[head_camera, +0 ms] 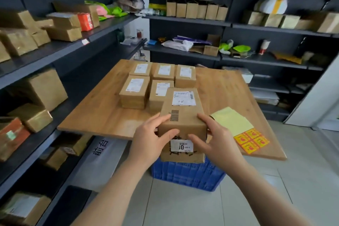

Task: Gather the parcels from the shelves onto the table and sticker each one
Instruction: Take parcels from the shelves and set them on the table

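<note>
Where the bench [102, 115] ends nearest: parcel [183, 115], held at the edge.
Left hand [152, 141]: clamped on parcel's left side.
Right hand [218, 143]: clamped on its right side.
Sticker sheet [236, 124]: bench, right.

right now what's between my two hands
A cardboard parcel with a white shipping label on top. The left hand and right hand hold its near sides, as the head view shows.

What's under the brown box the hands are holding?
Below the brown cardboard box, held by the left hand and right hand, a blue plastic crate stands on the floor. The box covers the crate's inside.
</note>
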A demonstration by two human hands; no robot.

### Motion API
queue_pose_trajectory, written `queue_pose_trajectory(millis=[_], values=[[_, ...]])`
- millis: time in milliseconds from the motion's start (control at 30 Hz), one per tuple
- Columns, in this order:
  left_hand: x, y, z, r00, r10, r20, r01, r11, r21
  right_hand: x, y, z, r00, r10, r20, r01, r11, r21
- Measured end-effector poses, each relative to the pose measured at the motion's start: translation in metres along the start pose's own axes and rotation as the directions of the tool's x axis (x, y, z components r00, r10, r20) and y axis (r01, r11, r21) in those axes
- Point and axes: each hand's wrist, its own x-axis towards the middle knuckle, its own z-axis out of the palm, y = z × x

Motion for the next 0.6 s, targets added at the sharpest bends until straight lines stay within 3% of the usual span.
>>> queue_pose_trajectory(millis=[600], values=[[0.19, -0.092, 0.111, 0.962, -0.111, 0.249, 0.122, 0.992, -0.032, 0.165, 0.127, 0.042, 0.964, 0.262, 0.054, -0.264, 0.963, 0.048]])
